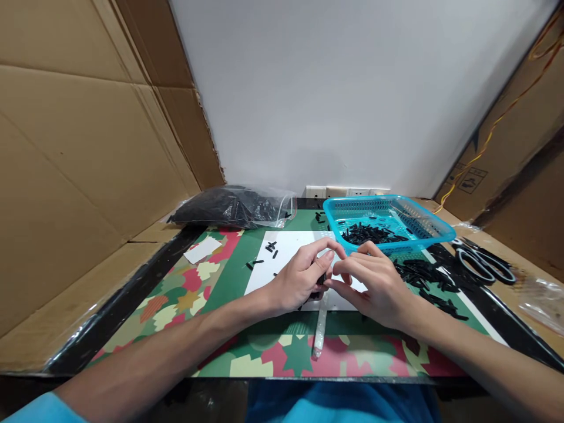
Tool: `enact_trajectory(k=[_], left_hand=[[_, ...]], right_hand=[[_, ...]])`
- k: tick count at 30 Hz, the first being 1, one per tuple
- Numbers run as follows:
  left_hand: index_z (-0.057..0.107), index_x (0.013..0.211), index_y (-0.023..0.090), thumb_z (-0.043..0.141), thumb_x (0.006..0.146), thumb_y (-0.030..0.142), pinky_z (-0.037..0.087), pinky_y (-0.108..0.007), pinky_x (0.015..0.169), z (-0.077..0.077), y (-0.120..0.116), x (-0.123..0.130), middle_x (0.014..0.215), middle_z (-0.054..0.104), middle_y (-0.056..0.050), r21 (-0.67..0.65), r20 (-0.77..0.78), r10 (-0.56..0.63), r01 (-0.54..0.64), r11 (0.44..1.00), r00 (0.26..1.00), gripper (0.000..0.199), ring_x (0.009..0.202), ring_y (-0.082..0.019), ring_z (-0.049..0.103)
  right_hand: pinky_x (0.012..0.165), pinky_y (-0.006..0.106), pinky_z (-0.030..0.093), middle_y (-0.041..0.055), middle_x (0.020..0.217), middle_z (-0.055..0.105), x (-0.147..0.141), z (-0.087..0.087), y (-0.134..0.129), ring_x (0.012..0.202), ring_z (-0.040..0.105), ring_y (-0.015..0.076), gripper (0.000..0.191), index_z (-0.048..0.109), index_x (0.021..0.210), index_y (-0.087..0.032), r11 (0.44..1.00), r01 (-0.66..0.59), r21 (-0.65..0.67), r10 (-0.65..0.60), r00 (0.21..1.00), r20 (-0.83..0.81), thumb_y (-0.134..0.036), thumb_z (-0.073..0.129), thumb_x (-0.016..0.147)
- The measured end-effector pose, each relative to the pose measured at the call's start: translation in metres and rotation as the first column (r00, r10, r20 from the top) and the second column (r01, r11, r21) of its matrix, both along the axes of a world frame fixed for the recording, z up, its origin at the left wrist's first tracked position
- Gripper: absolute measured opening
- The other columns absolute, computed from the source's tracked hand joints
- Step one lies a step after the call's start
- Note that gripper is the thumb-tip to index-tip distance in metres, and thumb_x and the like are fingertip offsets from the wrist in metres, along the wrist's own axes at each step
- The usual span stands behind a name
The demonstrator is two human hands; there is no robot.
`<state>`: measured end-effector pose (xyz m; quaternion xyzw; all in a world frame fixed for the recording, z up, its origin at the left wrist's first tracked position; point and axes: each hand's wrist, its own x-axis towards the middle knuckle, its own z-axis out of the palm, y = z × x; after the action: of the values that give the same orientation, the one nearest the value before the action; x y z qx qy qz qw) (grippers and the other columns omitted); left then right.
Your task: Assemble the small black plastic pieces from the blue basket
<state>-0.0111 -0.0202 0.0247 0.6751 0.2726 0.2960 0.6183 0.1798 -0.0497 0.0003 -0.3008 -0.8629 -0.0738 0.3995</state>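
Black pieces (323,278) here, mostly hidden by your left hand (299,276), any grip in your right hand (372,282) too small to tell, white sheet (293,239) partly covered, clear plastic (544,305) cut off at right.

Table (502,317) under a patterned green-red cover (235,264) — on it: white sheet (291,242), paper scrap (202,250) left, pale stick (321,329) at front, loose black pieces (425,275) right. Back: clear bag (220,208) left, blue basket (442,236) right — scissors (480,264) beside the basket.
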Motion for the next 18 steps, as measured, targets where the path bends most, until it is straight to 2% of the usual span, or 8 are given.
enact_trajectory(k=[4, 7, 10, 15, 18], left_hand=[[0.056, 0.105, 0.022, 0.047, 0.1, 0.052, 0.032, -0.017, 0.047, -0.0017, 0.0014, -0.0008, 0.067, 0.052, 0.004, 0.014, 0.003, 0.009, -0.009, 1.0, 1.0, 0.032, 0.051, -0.008, 0.039], [0.057, 0.106, 0.022, 0.047, 0.1, 0.052, 0.029, -0.017, 0.045, -0.0036, 0.0041, -0.0028, 0.054, 0.043, 0.008, 0.054, 0.016, 0.042, -0.043, 0.998, 0.999, 0.032, 0.045, -0.008, 0.036], [0.056, 0.108, 0.022, 0.048, 0.1, 0.051, 0.029, -0.016, 0.044, -0.0035, 0.0052, -0.0037, 0.051, 0.044, 0.008, 0.061, 0.029, 0.065, -0.067, 0.996, 0.997, 0.031, 0.044, -0.007, 0.037], [0.054, 0.107, 0.023, 0.055, 0.096, 0.054, 0.033, -0.016, 0.04, -0.0006, 0.0062, -0.0025, 0.049, 0.042, 0.011, -0.1, 0.068, 0.053, -0.046, 0.994, 0.996, 0.034, 0.037, -0.006, 0.034], [0.053, 0.108, 0.024, 0.058, 0.094, 0.055, 0.029, -0.015, 0.035, 0.0003, 0.0089, -0.0029, 0.048, 0.037, 0.013, -0.187, 0.097, 0.047, -0.028, 0.982, 0.994, 0.035, 0.034, -0.007, 0.032]], right_hand=[[0.074, 0.033, 0.036, -0.003, 0.069, 0.064, -0.0007, -0.0009, -0.0002, 0.059, 0.055, 0.012, 0.003, 0.06, 0.101, -0.019, 0.999, -0.017, -0.045, 0.016, 0.999, -0.037, -0.021, 0.058, 0.1], [0.073, 0.033, 0.039, -0.0038, 0.068, 0.065, 0.0004, -0.0021, 0.0016, 0.055, 0.053, 0.0107, 0.009, 0.06, 0.108, -0.02, 0.997, -0.033, -0.063, 0.028, 0.997, -0.074, -0.017, 0.056, 0.1], [0.073, 0.034, 0.042, -0.0028, 0.07, 0.068, 0.0022, -0.0035, 0.0045, 0.054, 0.051, 0.0107, 0.012, 0.062, 0.107, -0.022, 0.997, -0.06, -0.051, 0.054, 0.993, -0.102, -0.015, 0.056, 0.1], [0.068, 0.033, 0.046, -0.002, 0.07, 0.069, 0.0061, -0.0042, 0.0082, 0.055, 0.052, 0.0124, 0.018, 0.064, 0.107, -0.025, 0.999, -0.041, -0.013, 0.039, 0.985, -0.17, -0.012, 0.056, 0.098], [0.065, 0.032, 0.048, -0.0031, 0.066, 0.066, 0.0087, -0.0023, 0.0085, 0.054, 0.053, 0.0124, 0.017, 0.066, 0.106, -0.026, 1.0, -0.003, -0.018, -0.001, 0.976, -0.219, -0.013, 0.058, 0.097]])
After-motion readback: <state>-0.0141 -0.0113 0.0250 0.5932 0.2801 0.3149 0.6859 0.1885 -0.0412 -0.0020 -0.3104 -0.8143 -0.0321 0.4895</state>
